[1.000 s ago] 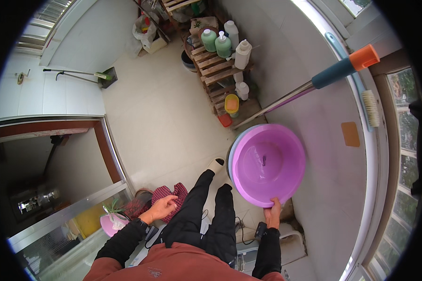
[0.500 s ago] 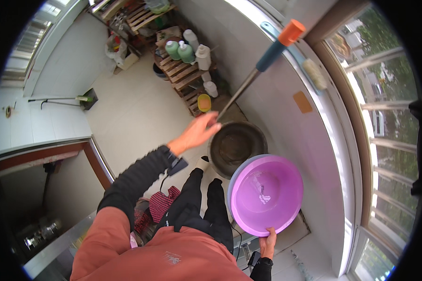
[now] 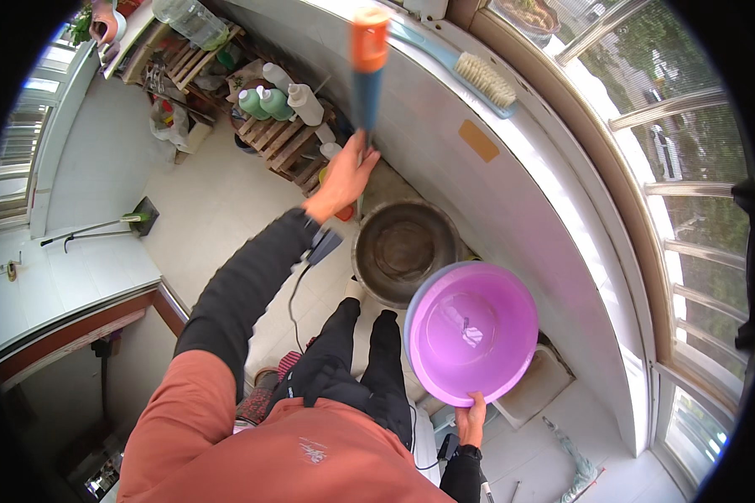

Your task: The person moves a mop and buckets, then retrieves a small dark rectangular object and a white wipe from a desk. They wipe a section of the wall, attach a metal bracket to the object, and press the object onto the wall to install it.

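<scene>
Left hand, arm stretched toward upper centre, has its grip wrapped around the mop handle. Right hand, lower right, pinches the purple basin rim. Metal basin sits on pale tiled floor beside the window wall.

Bare floor open at left, metal basin and wall crowding right, crate shelf ahead

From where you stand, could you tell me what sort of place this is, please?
Probably an enclosed balcony or utility room at home: curved windows line one side, detergent bottles sit on a wooden pallet, and a metal basin stands on the tiled floor.
</scene>
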The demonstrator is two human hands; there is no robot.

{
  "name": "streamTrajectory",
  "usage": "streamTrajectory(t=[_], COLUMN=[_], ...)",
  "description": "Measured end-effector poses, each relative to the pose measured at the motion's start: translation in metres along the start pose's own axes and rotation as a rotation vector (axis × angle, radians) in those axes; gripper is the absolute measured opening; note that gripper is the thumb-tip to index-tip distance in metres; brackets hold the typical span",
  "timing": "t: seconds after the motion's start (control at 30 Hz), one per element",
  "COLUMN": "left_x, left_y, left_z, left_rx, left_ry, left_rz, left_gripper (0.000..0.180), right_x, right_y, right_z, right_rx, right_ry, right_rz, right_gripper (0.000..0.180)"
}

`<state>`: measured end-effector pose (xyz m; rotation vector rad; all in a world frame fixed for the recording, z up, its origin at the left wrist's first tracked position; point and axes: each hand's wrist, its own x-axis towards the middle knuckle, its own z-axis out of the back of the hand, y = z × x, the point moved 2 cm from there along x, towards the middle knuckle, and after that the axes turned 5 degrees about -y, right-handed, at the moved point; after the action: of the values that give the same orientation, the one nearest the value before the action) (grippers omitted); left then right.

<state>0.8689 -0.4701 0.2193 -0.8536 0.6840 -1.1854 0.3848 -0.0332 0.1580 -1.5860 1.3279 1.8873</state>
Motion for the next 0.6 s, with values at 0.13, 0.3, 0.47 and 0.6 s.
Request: streamTrajectory(t=[0.13, 0.3, 0.47, 0.6], left_x=[-0.070, -0.148, -0.207, -0.246], left_y=[-0.016, -0.058, -0.074, -0.059], left_z=[0.074, 0.162, 0.221, 0.248], left_rx=[-0.027, -0.084, -0.202, -0.151], left_ry=[0.025, -0.170, -0.287, -0.408], left_rz=[0.093, -0.012, 0.026, 0.115], left_gripper=[0.012, 0.006, 0.009, 0.008], right_x=[0.036, 0.099, 0.156, 0.194], right_y=[-0.011, -0.033, -0.054, -0.074], right_z=[-0.052, -0.124, -0.177, -0.199], right_rx=[-0.042, -0.097, -0.162, -0.160], right_ry=[0.084, 0.227, 0.307, 0.354], right_rz=[-0.055, -0.166, -0.230, -0.290], right_gripper=[0.050, 0.049, 0.047, 0.041])
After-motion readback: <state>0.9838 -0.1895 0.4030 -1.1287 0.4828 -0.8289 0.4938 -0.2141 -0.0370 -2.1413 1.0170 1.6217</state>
